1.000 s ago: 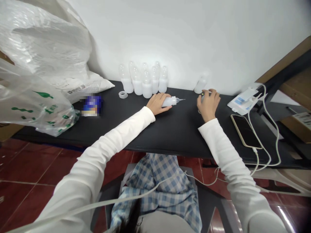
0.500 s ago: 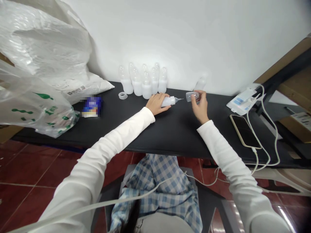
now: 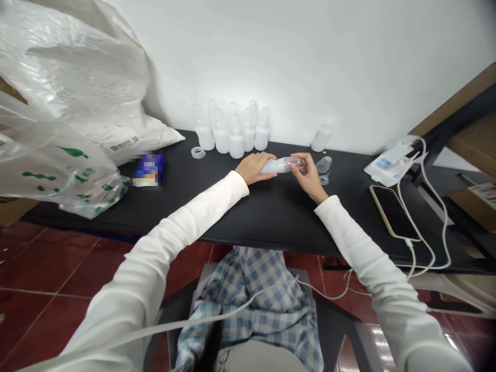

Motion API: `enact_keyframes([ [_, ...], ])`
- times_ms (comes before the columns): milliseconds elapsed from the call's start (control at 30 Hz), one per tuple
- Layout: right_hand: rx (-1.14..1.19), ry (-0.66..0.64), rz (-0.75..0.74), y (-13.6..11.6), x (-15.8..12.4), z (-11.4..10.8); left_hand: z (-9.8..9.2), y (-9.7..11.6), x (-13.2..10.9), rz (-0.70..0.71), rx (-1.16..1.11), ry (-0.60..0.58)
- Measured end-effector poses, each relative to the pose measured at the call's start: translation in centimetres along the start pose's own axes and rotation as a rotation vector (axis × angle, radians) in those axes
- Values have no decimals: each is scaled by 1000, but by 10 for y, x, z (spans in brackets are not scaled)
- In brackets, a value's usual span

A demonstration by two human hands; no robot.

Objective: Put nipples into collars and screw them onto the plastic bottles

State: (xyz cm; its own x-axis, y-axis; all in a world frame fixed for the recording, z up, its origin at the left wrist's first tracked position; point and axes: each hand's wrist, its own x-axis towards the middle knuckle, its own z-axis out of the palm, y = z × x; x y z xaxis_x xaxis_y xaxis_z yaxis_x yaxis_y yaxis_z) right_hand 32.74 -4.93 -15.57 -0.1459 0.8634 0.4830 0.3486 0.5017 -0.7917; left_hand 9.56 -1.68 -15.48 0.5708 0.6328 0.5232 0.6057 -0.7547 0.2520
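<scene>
And the fingers of the left hand (image 3: pixel 253 168) were curled round the white bottle (image 3: pixel 270 166), held sideways! At its right end, the right hand (image 3: pixel 310 180) had thumb and fingers gripping a clear cap (image 3: pixel 288 164) over the tip; how firmly seated, impossible to tell. Just right of the bottle, another clear cap (image 3: pixel 324 164) and a small clear piece (image 3: pixel 324 179) lay on the black table (image 3: pixel 267 217). Behind and left of the bottle stood a cluster of capped bottles (image 3: pixel 236 143), clear rings (image 3: pixel 198 152) in front; behind and right, one lone bottle (image 3: pixel 321 139)! A phone (image 3: pixel 394 212) lay well right of the bottle, a blue packet (image 3: pixel 149 169) well left.
</scene>
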Motion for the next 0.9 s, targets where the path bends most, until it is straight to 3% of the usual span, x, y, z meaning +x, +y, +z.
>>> enact_keyframes([
  [267, 117, -88, 46, 2, 1, 1, -12, -3, -2, -132, -354, -40],
  [400, 173, -103, 84, -3, 1, 2, -12, -3, -3, -137, -405, -37],
  [533, 94, -110, 58, -5, 0, 0, -12, 4, -3, -117, -344, -57],
  [667, -139, -95, 39, -9, -1, 0, -11, 15, -2, -56, -162, -80],
  [767, -270, 8, 51, -17, -2, 4, -4, 20, -2, -15, -1, 2],
  [900, -258, 111, 59, -26, 0, 10, 4, 20, -2, 80, 139, 102],
])
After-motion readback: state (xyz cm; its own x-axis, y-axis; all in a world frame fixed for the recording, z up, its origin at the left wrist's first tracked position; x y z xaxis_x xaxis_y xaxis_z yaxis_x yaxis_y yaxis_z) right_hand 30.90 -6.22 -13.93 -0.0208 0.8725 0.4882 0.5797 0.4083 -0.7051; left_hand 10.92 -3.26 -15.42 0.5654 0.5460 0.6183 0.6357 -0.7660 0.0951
